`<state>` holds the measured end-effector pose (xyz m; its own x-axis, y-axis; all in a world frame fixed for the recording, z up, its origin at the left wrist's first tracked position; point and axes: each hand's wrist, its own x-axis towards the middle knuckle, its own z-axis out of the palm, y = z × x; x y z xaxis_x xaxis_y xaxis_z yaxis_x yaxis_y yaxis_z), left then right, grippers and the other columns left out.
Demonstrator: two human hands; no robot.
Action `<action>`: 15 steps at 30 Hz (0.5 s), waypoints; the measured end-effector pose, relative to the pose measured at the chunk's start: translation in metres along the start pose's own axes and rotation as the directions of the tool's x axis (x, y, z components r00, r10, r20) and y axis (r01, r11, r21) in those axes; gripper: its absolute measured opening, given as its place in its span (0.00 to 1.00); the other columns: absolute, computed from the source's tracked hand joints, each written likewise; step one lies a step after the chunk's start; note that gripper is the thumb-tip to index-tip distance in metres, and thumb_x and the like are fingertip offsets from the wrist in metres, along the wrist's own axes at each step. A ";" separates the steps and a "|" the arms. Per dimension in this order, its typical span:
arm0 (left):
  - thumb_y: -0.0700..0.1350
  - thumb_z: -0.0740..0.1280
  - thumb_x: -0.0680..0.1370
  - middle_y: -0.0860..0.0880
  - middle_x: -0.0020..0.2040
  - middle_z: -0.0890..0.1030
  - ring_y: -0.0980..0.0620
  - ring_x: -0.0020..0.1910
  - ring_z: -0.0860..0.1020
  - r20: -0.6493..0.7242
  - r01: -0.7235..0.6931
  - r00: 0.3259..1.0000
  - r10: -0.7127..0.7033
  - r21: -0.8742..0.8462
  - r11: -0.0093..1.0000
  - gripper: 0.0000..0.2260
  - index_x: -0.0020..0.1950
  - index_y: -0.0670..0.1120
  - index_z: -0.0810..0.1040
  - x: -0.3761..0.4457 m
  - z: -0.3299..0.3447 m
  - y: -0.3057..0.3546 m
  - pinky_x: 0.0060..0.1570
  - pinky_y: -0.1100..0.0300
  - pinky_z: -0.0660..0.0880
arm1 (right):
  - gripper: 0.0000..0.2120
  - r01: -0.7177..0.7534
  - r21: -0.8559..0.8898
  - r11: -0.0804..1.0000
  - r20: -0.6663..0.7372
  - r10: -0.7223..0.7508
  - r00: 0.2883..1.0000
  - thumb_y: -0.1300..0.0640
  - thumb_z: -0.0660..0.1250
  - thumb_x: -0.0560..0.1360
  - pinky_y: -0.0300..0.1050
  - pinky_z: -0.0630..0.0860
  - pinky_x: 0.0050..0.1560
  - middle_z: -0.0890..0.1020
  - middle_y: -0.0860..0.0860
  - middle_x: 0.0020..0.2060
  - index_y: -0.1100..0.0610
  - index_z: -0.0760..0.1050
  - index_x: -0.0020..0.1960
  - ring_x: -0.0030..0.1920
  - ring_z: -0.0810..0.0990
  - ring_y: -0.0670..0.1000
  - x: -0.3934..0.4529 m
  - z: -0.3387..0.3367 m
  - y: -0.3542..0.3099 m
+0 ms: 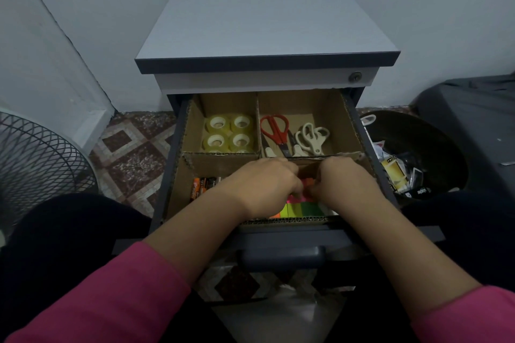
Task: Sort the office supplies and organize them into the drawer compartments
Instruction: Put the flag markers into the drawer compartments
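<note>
The open drawer (359, 131) holds a cardboard divider with separate compartments. Several clear tape rolls (229, 133) fill the back left compartment. Red scissors (276, 131) and white scissors (313, 136) lie in the back right one. Orange batteries (198, 187) sit in the front left compartment. Both my hands are down in the front right compartment. My left hand (264, 186) and my right hand (348, 184) meet with curled fingers over a small red-orange item (307, 185), mostly hidden. Below them lies a strip of neon sticky notes (302, 209).
The grey cabinet top (264, 22) is bare. A wire mesh basket (41, 153) stands on the floor at left. A dark bin (412, 153) with mixed packaged items stands at right. The drawer handle (282, 257) is near my lap.
</note>
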<state>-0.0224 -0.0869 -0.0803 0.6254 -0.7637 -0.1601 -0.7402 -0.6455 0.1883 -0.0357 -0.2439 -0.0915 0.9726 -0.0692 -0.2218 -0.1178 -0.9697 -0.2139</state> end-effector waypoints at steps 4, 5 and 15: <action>0.38 0.59 0.78 0.51 0.49 0.74 0.48 0.55 0.72 0.003 -0.002 1.000 0.002 -0.008 1.000 0.16 0.58 0.52 0.80 0.000 0.000 0.000 0.53 0.48 0.73 | 0.11 -0.027 0.013 1.000 0.013 0.027 1.000 0.52 0.70 0.71 0.42 0.74 0.35 0.74 0.50 0.30 0.56 0.73 0.35 0.35 0.78 0.52 0.003 0.001 0.003; 0.38 0.59 0.77 0.51 0.50 0.74 0.48 0.55 0.72 0.001 -0.003 1.000 0.003 -0.008 1.000 0.16 0.58 0.52 0.80 0.000 0.000 0.000 0.54 0.48 0.73 | 0.11 -0.041 0.030 0.999 0.022 0.041 0.999 0.52 0.70 0.71 0.43 0.74 0.35 0.75 0.50 0.30 0.56 0.73 0.34 0.35 0.78 0.52 0.003 0.001 0.004; 0.37 0.59 0.76 0.51 0.49 0.74 0.48 0.55 0.72 -0.027 -0.002 1.000 0.003 0.024 1.000 0.16 0.57 0.50 0.80 -0.002 0.000 0.002 0.52 0.50 0.73 | 0.08 -0.092 0.092 0.991 0.067 0.086 0.994 0.56 0.63 0.73 0.43 0.76 0.39 0.80 0.53 0.34 0.57 0.76 0.37 0.38 0.80 0.53 0.002 -0.005 0.010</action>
<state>-0.0246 -0.0866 -0.0794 0.6296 -0.7653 -0.1338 -0.7472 -0.6437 0.1654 -0.0337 -0.2546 -0.0895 0.9432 -0.1370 -0.3025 -0.2251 -0.9336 -0.2787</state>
